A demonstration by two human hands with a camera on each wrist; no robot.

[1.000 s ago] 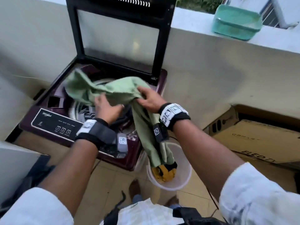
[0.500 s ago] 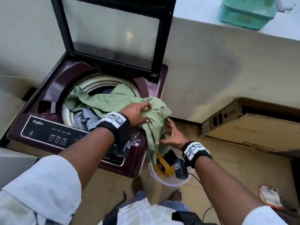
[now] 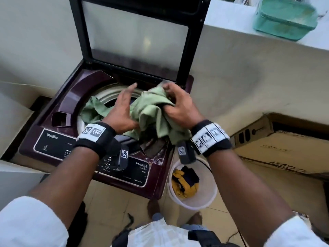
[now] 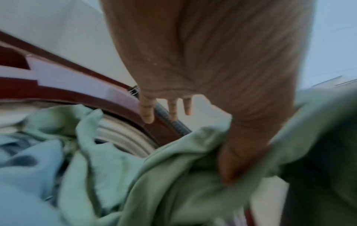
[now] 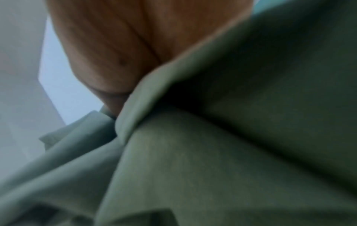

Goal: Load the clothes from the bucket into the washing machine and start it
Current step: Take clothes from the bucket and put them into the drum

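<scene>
A maroon top-loading washing machine [image 3: 67, 97] stands with its glass lid [image 3: 135, 38] raised. A green garment [image 3: 151, 113] is bunched over the drum opening [image 3: 106, 93], part of it inside. My right hand [image 3: 176, 104] grips the raised bunch of it at the drum's right side, and the cloth [image 5: 212, 152] fills the right wrist view. My left hand [image 3: 122, 107] has straight fingers [image 4: 147, 111], and its thumb presses into the green cloth [image 4: 173, 168]. Blue-grey clothes [image 4: 29, 168] lie in the drum. A white bucket [image 3: 211, 193] on the floor holds yellow and dark clothes [image 3: 185, 182].
The control panel [image 3: 53, 143] runs along the machine's near edge, partly behind my left wrist. A cardboard box [image 3: 284, 148] lies on the floor to the right. A green plastic tub [image 3: 284, 18] sits on the white ledge. My feet stand near the bucket.
My right hand came up from beside the bucket and lifted the hanging end of the green garment over the drum. My left hand let go of the cloth and opened.
</scene>
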